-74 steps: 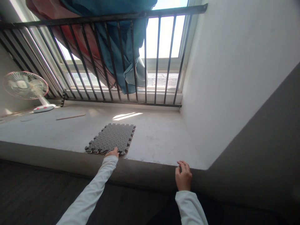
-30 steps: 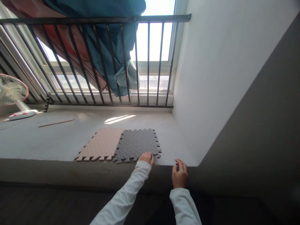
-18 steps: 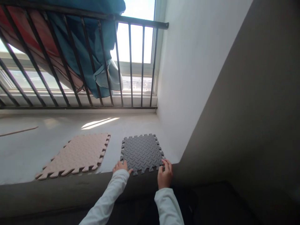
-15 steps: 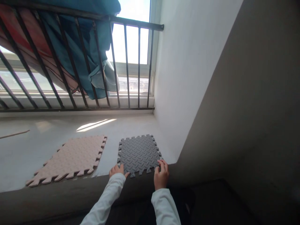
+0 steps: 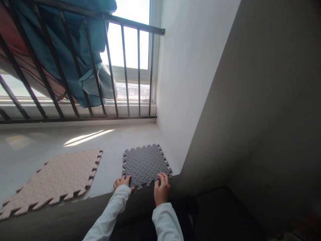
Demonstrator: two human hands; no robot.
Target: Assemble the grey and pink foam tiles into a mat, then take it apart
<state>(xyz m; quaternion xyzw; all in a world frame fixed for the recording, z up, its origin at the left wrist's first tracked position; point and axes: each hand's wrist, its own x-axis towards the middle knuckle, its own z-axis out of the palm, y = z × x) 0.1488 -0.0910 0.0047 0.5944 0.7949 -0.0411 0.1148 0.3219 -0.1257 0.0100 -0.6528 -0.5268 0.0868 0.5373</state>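
Note:
A dark grey interlocking foam mat tile (image 5: 144,164) with a chevron-ridged surface lies on the white window ledge, its toothed front side at the ledge's edge. My left hand (image 5: 122,183) grips its front left corner, fingers along the side and thumb at the front. My right hand (image 5: 162,189) is over the tile's front right part, fingers curled together. Something small and red shows at those fingertips; I cannot make out what it is. To the left lies a beige foam mat tile (image 5: 57,177), apart from the grey one and touched by neither hand.
Behind the ledge (image 5: 110,167) runs a dark metal railing (image 5: 127,70) in front of a window. Blue and pink cloth (image 5: 67,57) hangs over it. A white wall (image 5: 185,67) bounds the ledge on the right, and the ledge drops off in front.
My right hand has shifted left from the grey tile's right corner onto its front part. The left hand stays at the left corner. The view has turned slightly right.

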